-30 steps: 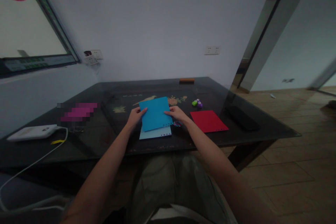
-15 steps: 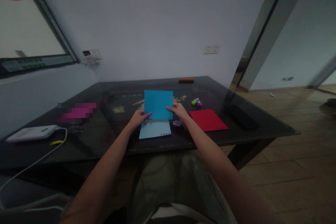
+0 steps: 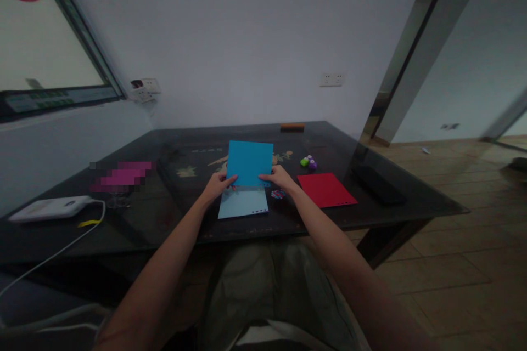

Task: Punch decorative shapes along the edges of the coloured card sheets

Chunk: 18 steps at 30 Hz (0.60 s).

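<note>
A bright blue sheet, stiff like card, is held up between my two hands, tilted toward me. My left hand pinches its lower left corner, thumb on the front. At the lower right side, my right hand grips it with the thumb on the front and the fingers behind, out of sight. Beneath it on the table lies a pale blue sheet with several holes along its near edge. Beside that sheet, close to my right wrist, sits a small cluster of red, blue and white bits.
On the dark table, a red sheet with holes lies right, near a black case-like object. Small green and purple toys are behind it. At left are a white device with a cable and a blurred pink item.
The blue sheet has tilted slightly and shifted a little to the right. My right thumb sits lower on it, nearer the bottom edge.
</note>
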Each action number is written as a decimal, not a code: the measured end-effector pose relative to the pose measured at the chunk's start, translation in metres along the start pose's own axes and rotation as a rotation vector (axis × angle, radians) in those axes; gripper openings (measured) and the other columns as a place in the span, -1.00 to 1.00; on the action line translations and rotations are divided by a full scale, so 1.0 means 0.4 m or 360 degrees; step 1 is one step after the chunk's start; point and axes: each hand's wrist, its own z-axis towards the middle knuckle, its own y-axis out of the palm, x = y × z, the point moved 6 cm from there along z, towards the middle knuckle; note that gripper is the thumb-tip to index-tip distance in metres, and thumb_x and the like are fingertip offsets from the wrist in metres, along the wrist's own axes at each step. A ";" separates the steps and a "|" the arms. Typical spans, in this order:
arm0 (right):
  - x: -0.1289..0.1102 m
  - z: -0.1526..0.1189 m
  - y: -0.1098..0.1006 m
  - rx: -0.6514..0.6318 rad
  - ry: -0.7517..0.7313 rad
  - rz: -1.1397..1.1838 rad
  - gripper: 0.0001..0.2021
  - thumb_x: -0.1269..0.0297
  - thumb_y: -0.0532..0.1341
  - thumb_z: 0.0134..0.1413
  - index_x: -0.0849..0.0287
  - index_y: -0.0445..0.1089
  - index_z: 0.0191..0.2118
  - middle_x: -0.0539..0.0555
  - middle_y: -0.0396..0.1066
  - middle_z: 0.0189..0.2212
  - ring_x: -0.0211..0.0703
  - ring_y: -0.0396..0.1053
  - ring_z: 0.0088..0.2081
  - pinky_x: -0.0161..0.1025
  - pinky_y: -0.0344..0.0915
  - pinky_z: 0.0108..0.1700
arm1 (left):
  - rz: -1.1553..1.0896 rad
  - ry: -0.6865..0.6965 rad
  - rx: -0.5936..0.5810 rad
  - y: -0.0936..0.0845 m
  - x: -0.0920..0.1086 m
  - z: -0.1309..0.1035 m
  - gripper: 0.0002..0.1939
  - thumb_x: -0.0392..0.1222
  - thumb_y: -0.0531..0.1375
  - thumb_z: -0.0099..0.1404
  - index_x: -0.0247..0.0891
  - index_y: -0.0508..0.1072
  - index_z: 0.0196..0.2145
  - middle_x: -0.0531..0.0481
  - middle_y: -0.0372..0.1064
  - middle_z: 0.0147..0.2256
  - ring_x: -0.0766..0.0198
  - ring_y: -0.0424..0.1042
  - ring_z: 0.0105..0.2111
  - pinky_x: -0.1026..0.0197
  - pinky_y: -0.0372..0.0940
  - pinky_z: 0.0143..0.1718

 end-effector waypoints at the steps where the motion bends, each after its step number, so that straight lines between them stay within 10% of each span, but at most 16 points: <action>1: 0.003 0.002 -0.003 0.0009 0.0001 -0.0020 -0.70 0.15 0.41 -0.36 0.23 0.48 -0.43 0.09 0.51 -0.42 -0.17 0.42 -0.42 -0.23 0.35 -0.28 | -0.0008 0.0005 -0.0007 0.001 -0.002 0.001 -0.58 0.15 0.18 0.08 -0.33 0.44 -0.55 -0.04 0.40 -0.61 0.32 0.28 -0.60 0.29 0.16 -0.52; 9: 0.009 0.008 -0.016 0.0066 -0.0023 -0.0058 -0.71 0.16 0.39 -0.33 0.22 0.47 -0.42 0.11 0.51 -0.38 -0.14 0.43 -0.39 -0.20 0.37 -0.27 | -0.0028 0.0033 0.0013 0.001 -0.011 0.010 -0.53 0.19 0.11 0.12 -0.31 0.42 -0.58 -0.03 0.36 -0.62 0.32 0.27 -0.60 0.27 0.17 -0.51; 18: -0.004 0.001 -0.023 0.0121 -0.0013 0.0051 -0.57 0.09 0.39 -0.34 0.24 0.45 -0.28 0.13 0.51 -0.31 -0.10 0.45 -0.30 -0.16 0.38 -0.21 | -0.0044 0.0008 0.0638 -0.066 -0.056 0.064 -0.59 0.08 0.03 0.21 -0.33 0.46 -0.36 -0.03 0.40 -0.50 0.26 0.36 -0.50 0.25 0.26 -0.43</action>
